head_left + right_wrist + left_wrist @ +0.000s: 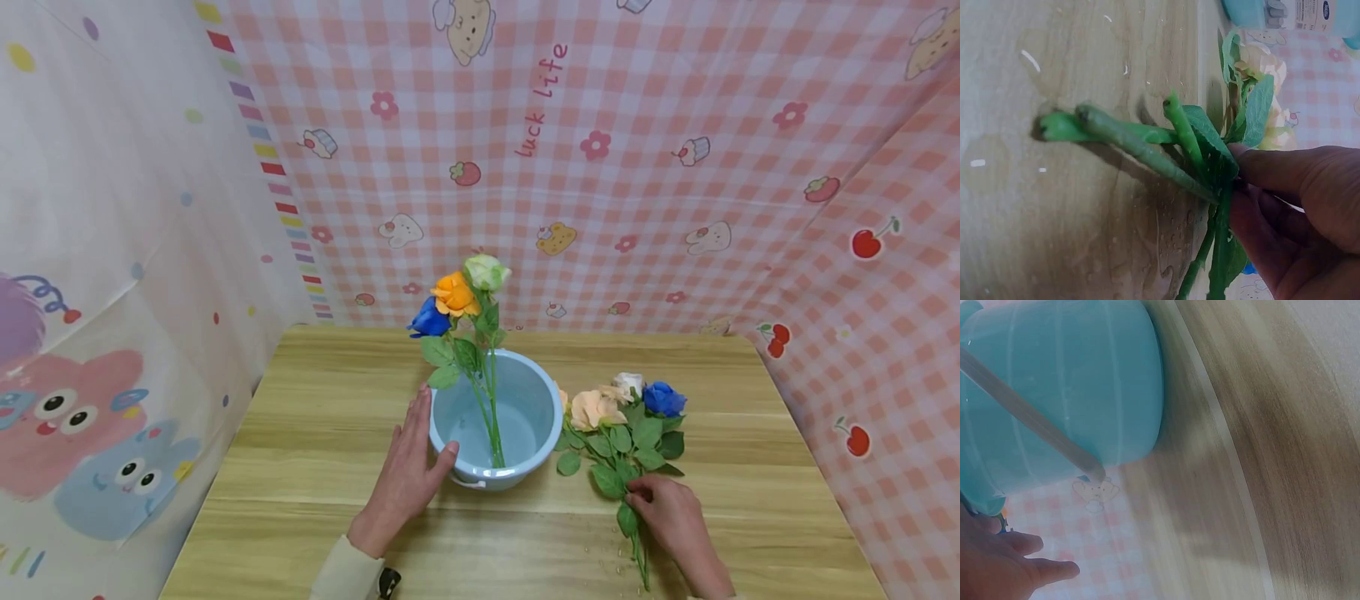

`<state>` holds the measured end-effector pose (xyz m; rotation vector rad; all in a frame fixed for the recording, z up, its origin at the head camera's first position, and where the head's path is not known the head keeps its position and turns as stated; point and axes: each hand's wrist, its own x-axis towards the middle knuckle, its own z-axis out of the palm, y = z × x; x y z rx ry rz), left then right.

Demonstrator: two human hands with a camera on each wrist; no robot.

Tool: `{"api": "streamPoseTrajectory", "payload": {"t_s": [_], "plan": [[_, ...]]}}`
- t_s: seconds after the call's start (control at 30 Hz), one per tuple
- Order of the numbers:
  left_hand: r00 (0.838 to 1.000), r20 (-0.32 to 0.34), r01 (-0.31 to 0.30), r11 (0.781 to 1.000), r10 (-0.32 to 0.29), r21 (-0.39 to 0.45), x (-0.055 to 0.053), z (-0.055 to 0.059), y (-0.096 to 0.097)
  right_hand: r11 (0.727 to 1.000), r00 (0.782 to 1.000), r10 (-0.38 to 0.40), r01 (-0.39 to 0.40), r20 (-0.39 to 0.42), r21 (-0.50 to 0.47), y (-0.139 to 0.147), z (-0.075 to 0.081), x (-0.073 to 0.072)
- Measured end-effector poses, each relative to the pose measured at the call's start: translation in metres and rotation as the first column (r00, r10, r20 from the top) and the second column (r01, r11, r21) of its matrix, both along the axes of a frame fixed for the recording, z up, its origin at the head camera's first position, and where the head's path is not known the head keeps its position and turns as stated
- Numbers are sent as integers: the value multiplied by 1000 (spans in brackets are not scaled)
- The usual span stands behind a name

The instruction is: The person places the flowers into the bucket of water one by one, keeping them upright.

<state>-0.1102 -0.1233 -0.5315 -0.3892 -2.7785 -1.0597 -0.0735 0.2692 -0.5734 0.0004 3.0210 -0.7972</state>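
A light blue bucket (531, 454) stands in the middle of the table. In it lean a blue rose (430, 319), an orange rose (455, 294) and a pale green rose (487, 272). My left hand (401, 483) rests against the bucket's left side, fingers extended and thumb at the rim. To the right, peach roses (596, 410), a white rose (628, 384) and another blue rose (664, 399) lie in a leafy bunch. My right hand (675, 517) pinches a rose stem (1221, 219) between thumb and forefinger; which bloom it carries I cannot tell.
Water drops (1030, 60) dot the wooden table (322, 417) near the cut stem ends. A pale handle (1035, 422) hangs down the bucket's outside. Behind the table hangs a pink checked cloth (525, 208), with a white patterned cloth (150, 208) at the left.
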Motion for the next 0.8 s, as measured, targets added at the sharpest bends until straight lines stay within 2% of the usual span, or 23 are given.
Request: {"api": "streamPoseTrajectory", "payload": {"t_s": [0.27, 0.8], "plan": [[1000, 3, 0, 1000, 0, 10, 0, 1, 1, 999, 999, -14, 16, -35, 33, -4, 7, 1], [1000, 14, -7, 1000, 7, -1, 0, -1, 0, 988, 993, -112, 109, -23, -108, -1, 27, 6]]}}
